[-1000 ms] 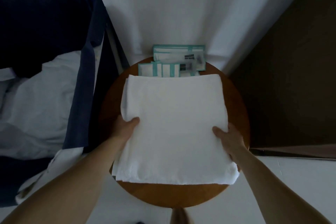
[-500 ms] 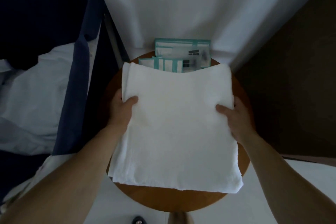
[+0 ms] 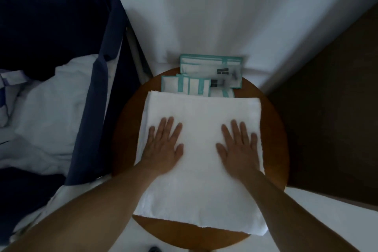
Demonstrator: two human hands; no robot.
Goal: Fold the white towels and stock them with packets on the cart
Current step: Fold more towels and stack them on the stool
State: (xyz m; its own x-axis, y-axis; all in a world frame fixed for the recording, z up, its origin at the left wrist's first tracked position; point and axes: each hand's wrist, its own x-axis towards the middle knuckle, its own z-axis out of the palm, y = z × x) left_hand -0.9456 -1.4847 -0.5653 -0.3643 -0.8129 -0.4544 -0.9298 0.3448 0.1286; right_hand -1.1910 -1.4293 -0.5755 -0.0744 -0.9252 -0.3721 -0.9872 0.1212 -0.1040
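Round table (image 3: 126, 129) bearing folded towel (image 3: 202, 149); left hand (image 3: 163, 145) and right hand (image 3: 239, 147) pressed flat, fingers straight; packets (image 3: 204, 80) beyond.

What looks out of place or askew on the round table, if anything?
The folded white towel lies slightly askew; its near right corner hangs over the rim of the round wooden table. The teal-edged packets behind it overlap untidily.

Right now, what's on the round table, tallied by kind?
Folded white towel: 1
Teal-edged packets: 3 told apart; they overlap, perhaps more
Hands flat on the towel: 2, left hand and right hand
Total: 6
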